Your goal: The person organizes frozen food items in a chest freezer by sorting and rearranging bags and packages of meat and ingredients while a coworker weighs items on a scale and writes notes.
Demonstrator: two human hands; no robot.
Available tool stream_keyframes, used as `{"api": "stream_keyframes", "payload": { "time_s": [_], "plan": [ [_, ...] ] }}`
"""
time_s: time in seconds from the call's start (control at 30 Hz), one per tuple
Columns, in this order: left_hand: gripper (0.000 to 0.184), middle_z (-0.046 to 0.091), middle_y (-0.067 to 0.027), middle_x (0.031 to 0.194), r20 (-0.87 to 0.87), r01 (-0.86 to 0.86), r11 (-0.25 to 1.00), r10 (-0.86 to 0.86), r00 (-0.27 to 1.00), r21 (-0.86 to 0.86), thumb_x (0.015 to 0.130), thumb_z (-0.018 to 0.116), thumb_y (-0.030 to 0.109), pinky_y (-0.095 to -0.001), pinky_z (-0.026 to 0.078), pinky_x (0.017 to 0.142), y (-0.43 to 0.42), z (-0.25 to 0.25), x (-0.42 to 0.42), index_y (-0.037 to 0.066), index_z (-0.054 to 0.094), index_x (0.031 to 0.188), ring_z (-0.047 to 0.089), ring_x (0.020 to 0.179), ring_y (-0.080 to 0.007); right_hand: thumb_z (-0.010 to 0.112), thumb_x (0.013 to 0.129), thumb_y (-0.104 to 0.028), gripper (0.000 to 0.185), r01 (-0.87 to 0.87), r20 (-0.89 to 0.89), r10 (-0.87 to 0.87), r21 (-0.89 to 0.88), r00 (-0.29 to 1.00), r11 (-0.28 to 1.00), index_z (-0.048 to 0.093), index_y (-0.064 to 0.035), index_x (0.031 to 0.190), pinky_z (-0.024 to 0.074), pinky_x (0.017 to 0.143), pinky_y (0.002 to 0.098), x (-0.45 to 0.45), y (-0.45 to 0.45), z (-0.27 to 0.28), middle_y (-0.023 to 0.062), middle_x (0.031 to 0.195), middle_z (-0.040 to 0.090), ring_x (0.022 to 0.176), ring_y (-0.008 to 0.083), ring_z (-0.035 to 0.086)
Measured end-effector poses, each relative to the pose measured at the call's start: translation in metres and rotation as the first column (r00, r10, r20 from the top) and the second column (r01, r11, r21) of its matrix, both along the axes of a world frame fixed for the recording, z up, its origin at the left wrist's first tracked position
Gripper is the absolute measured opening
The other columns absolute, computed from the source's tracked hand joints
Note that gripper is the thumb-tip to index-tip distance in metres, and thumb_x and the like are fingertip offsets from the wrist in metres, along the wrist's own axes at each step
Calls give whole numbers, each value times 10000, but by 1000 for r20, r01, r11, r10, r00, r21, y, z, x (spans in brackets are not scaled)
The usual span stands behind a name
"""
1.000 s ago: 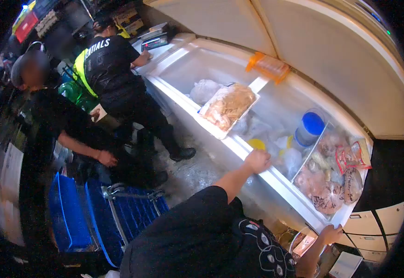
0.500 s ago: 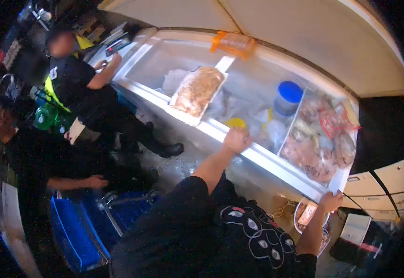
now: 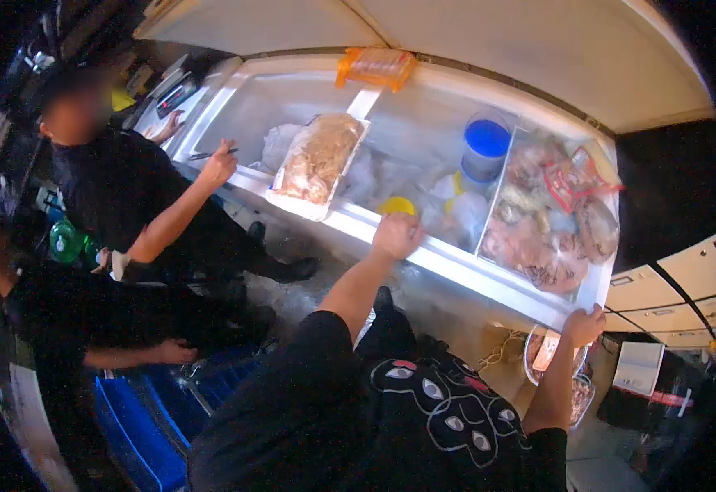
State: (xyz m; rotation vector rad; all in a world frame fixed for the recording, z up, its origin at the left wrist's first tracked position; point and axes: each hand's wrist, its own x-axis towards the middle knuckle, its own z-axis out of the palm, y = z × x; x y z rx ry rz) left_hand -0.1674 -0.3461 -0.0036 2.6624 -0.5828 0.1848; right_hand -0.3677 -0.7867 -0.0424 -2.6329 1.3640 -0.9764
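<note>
An open chest freezer [image 3: 448,261] stretches across the view in front of me. My left hand [image 3: 398,236] is closed over its front rim, near a yellow lid [image 3: 396,205]. At the right front corner my right hand [image 3: 584,325] is wrapped round the rim. Bagged meat [image 3: 538,254] fills the divided right section, with a red-and-clear packet [image 3: 571,184] on top. A blue-lidded clear tub [image 3: 487,139] stands left of the divider. Farther left, a large wrapped tray of pale brown food [image 3: 321,160] rests across the front rim.
An orange packet [image 3: 376,67] lies on the back rim beneath the raised lid [image 3: 489,49]. At the left, one person [image 3: 120,180] holds a pen; another person's hand [image 3: 176,351] is below. Blue crates [image 3: 141,426] stand lower left. Bowls of food [image 3: 538,357] sit beside my right arm.
My view has shifted, so the freezer appears farther left. The person at the left has turned and raised a pen-holding hand near the rim. Both my hands keep their places on the rim.
</note>
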Motion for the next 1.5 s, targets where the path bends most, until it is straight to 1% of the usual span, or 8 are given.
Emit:
{"api": "stream_keyframes", "payload": {
  "time_s": [0.7,0.9,1.0,1.1,1.17,1.23,1.33,1.5],
  "plan": [
    [202,630,-112,835,31,32,999,-32,999,17,803,592,282,-430,423,785,-1,-3,3,88,646,794,591,868,-289,566,688,-118,330,26,-19,-26,0,999,1000,597,-94,1016,457,779,493,0,1,0,166,1083,580,914,385,554],
    [188,616,-105,799,208,133,990,-139,968,43,819,577,260,-440,426,762,-2,-4,4,87,637,780,581,835,-292,571,679,-83,302,-21,36,20,26,999,999,613,-24,973,468,778,473,0,7,12,224,1017,582,925,380,567],
    [178,607,-110,815,106,137,957,-168,980,256,818,578,258,-448,429,751,-9,9,2,89,633,813,570,836,-297,563,691,-123,349,-17,-25,18,42,1000,999,584,-73,1035,459,795,481,-3,3,8,176,1090,565,932,386,547],
    [191,593,-120,858,331,147,988,-128,935,-34,805,594,252,-465,423,761,-27,-16,-10,82,615,890,555,842,-314,562,698,-126,354,27,-23,-26,67,999,997,578,-71,1048,456,806,479,0,1,-1,175,1106,556,967,378,537],
    [277,584,-143,960,231,134,965,-80,970,-227,798,611,255,-490,397,847,-53,-17,-25,66,583,999,535,929,-344,552,718,-153,365,-31,-9,31,18,999,999,567,-74,1075,448,816,485,-3,1,-2,167,1125,546,1022,364,519],
    [399,543,-174,1101,301,216,956,-150,942,-199,803,619,266,-523,331,945,-64,-16,-36,48,525,1124,489,1054,-359,551,724,-161,359,-71,20,69,67,997,995,568,-80,1074,447,817,484,-4,-2,-5,166,1125,546,1025,362,518],
    [484,490,-185,1207,109,204,970,-190,976,-134,816,605,298,-535,274,1003,-65,-17,-37,57,473,1214,440,1145,-355,552,724,-153,360,-7,-45,8,9,999,1000,569,-88,1078,452,805,481,-2,-2,-6,170,1116,548,998,365,530],
    [508,481,-182,1216,2,154,987,-154,988,-48,823,582,335,-510,272,1010,-65,-2,-42,66,462,1237,434,1158,-339,545,719,-129,343,-56,3,56,27,998,998,579,-68,1055,463,780,477,-2,2,-8,163,1092,554,944,372,552]
  ]
}}
